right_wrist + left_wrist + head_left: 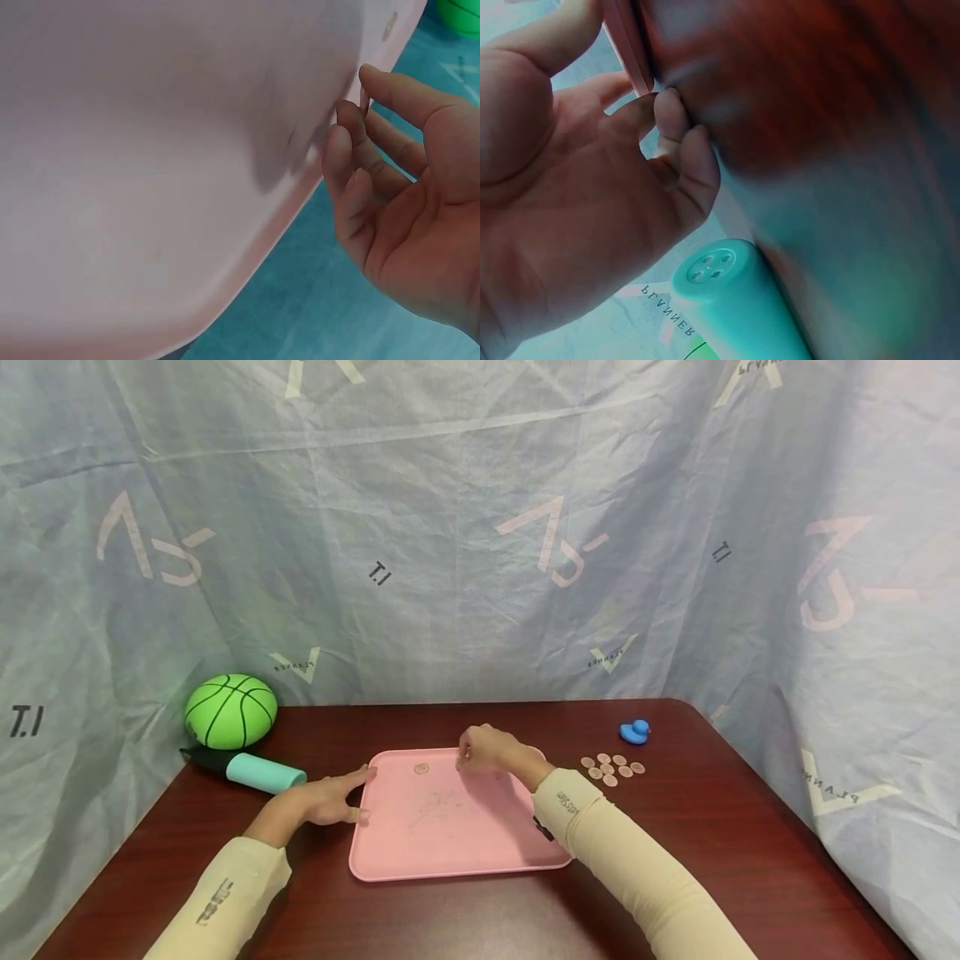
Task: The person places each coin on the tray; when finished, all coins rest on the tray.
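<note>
Several discs (606,769), perhaps coins, lie near a blue duck (633,733).

Left hand (330,798), thumb spread, right hand (491,750) pinching

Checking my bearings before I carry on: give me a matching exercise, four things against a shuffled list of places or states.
1. Right hand
2. Left hand
3. Blue duck
4. Green ball

A. At the table's far left corner
B. Pinching a coin
C. Beyond the cluster of coins
D. At the tray's left edge

Pairs: 1-B, 2-D, 3-C, 4-A
</note>
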Tool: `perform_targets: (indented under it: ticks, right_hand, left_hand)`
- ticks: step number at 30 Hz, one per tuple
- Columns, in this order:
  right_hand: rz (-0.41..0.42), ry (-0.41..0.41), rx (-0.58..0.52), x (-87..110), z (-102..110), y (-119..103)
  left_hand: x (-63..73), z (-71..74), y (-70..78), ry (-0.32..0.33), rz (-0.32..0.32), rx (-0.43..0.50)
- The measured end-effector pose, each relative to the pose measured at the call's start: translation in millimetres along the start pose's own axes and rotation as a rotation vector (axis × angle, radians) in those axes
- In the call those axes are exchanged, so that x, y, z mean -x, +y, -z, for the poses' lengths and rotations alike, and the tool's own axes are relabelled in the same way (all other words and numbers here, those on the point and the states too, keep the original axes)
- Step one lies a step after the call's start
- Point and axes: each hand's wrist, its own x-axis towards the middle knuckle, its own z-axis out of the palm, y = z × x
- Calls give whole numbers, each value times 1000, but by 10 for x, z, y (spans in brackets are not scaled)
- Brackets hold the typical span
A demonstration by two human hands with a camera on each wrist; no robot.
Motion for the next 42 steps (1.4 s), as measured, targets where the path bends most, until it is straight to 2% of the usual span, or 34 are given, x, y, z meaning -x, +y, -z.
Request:
perform_targets:
  ticks: [11, 24, 30, 42]
  right_hand:
    - [25, -33, -64, -101, -68, -136]
    - [57, 5, -137, -200, -166, -214]
    - [47, 17, -171, -196, -187, -233]
    - [55, 33, -184, -223, -206, -217]
  left_hand:
    - [-7, 1, -19, 1, -2, -3]
    - [4, 0, -13, -4, 6, -3]
    - [-9, 3, -5, 1, -2, -9]
    - [-7, 9, -20, 1, -2, -8]
